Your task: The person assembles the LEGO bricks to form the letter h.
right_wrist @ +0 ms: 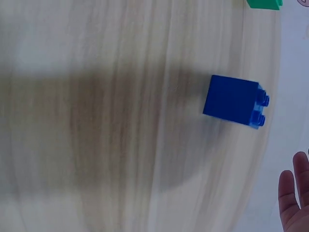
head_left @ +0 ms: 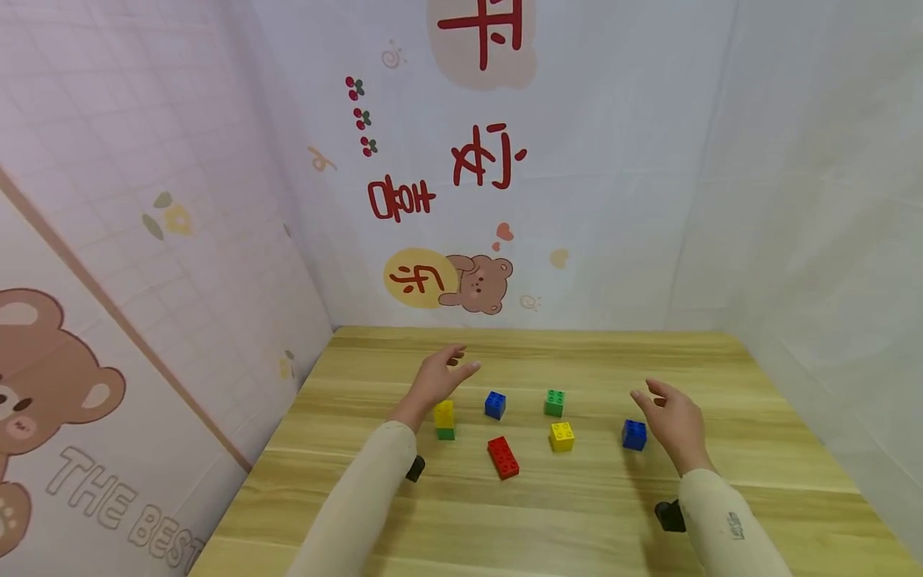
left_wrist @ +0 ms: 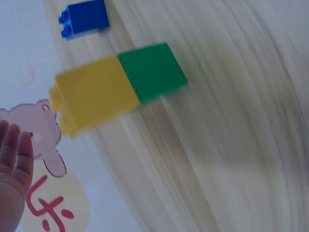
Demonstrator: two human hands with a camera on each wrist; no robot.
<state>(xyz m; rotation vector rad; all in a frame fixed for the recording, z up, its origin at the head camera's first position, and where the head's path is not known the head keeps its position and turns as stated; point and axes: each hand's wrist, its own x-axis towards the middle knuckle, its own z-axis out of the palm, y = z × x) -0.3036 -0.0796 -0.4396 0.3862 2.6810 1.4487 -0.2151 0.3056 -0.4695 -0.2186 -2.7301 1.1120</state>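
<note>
My left hand hovers over the table at the left with fingers extended and nothing in it. Just below it in the head view stands a yellow brick stacked on a green brick; the left wrist view shows the same pair, yellow half joined to green half. A blue brick is to the right of this stack. On the right, my empty right hand is held above the table, fingers loosely bent, beside another blue brick, its studs facing up.
Between the hands lie a red brick, a yellow brick and a green brick on the wooden table. White printed cloth hangs behind the table and along both sides.
</note>
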